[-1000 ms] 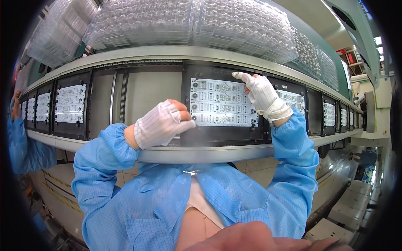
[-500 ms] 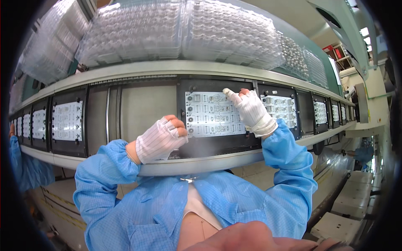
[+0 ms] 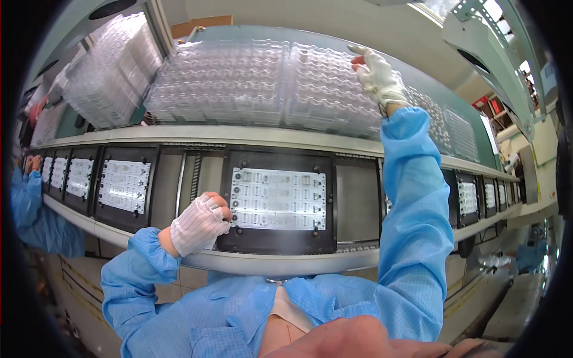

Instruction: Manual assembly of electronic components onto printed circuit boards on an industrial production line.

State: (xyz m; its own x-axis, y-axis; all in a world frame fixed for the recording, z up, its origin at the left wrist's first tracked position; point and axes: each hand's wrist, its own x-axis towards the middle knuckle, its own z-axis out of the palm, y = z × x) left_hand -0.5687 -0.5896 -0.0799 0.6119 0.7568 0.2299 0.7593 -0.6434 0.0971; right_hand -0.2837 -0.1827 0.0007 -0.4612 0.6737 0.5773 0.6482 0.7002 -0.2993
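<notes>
In front of me a black frame (image 3: 279,240) holds a white circuit board (image 3: 277,198) with rows of small parts. At its left edge rests my left hand (image 3: 200,225), in a striped white glove with bare fingertips. Its fingers are curled closed; whatever they hold, if anything, is hidden. My right hand (image 3: 379,77), gloved in white with a pale cover on one fingertip, reaches over a stack of clear plastic trays (image 3: 325,89). Its fingers are stretched out and apart, and I make out nothing held in them.
More clear trays (image 3: 221,77) stand at the far left of these, beside a tall leaning stack (image 3: 110,74). The rail line (image 3: 286,262) carries further framed boards (image 3: 125,186) both ways. A co-worker's blue sleeve (image 3: 30,206) shows at far left; a white machine arm (image 3: 486,65) overhangs the right.
My right hand has left the board's upper right and gone far up over the trays. My left hand stays curled by the frame's left edge. The view has shifted, so more trays show.
</notes>
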